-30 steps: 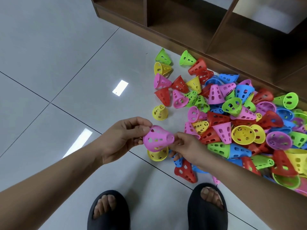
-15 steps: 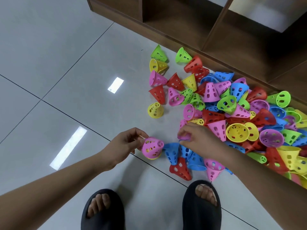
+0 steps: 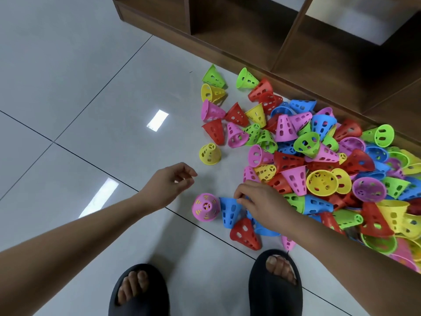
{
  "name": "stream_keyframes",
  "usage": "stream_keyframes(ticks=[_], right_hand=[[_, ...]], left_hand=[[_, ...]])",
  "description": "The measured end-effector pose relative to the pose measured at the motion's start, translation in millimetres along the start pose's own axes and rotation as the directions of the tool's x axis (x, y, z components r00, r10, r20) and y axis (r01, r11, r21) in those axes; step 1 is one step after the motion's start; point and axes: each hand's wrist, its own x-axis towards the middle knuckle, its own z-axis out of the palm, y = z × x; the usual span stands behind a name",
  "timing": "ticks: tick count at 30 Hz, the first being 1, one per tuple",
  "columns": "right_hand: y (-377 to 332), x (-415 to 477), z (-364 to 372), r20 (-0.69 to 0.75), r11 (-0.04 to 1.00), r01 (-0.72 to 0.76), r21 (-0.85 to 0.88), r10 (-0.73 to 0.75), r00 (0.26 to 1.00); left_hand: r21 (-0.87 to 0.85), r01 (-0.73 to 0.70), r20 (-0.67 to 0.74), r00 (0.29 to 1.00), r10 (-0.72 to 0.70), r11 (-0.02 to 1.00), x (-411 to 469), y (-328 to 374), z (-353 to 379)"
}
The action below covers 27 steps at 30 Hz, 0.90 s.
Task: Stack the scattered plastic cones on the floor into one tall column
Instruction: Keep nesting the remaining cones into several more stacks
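The left hand (image 3: 169, 184) holds nothing: its fingers are loosely curled, thumb and forefinger apart, and it hovers above the floor (image 3: 68, 87), just above and clear of the pink cone (image 3: 206, 207). The right hand (image 3: 259, 201) is palm down with its fingers curled onto the rim of a blue cone (image 3: 230, 212); whether it pinches that cone or only touches it cannot be told.

The pink cone stands upright, wide end down, on a tile seam in front of the feet, and yellow plastic shows through its holes. The blue cone lies touching its right side, with a red cone (image 3: 245, 233) on its side just nearer the person.

The pile of cones (image 3: 319, 160), mixed in colour and unstacked, lies along the floor's far right edge against the base of the wooden shelf unit (image 3: 250, 30). A single yellow cone (image 3: 209, 154) stands apart at the pile's left margin.

Two black sandals (image 3: 139, 293) occupy the near edge.
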Motion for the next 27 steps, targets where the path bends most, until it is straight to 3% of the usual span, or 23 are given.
stream_keyframes(ticks=[5,8,11,15,20,23,27], right_hand=[[-5.6,-3.0,-23.0,-0.034,0.966,-0.071,0.249,0.082,0.996],[-13.6,-4.0,-33.4,0.06,0.887,-0.165,0.43,0.154,0.986],[-23.9,-4.2,-38.8,0.136,0.815,-0.19,0.547,0.137,0.981],[-32.4,-1.5,-41.6,0.144,0.822,-0.187,0.538,0.129,0.981],[-45.1,-0.8,-48.8,0.152,0.763,-0.164,0.625,0.087,0.984],[-51.9,-0.8,-41.1,0.174,0.727,-0.194,0.658,0.104,0.979],[-57.8,3.6,-15.3,0.171,0.68,-0.285,0.675,0.232,0.958]], left_hand=[[0.117,-0.167,-0.029,0.985,0.171,0.979,29.4,26.6,-3.8],[0.215,-0.283,-0.05,0.953,0.3,0.935,46.7,33.3,-1.1],[0.326,-0.341,-0.022,0.93,0.368,0.882,60.3,33.4,2.8],[0.468,-0.396,0.106,0.913,0.395,0.79,73.6,23.4,10.3],[0.539,-0.428,0.134,0.894,0.427,0.726,73.5,8.1,14.7],[0.529,-0.413,0.11,0.899,0.423,0.741,69.3,3.2,14.5],[0.493,-0.379,0.114,0.921,0.374,0.783,58.1,-12.6,15.4]])
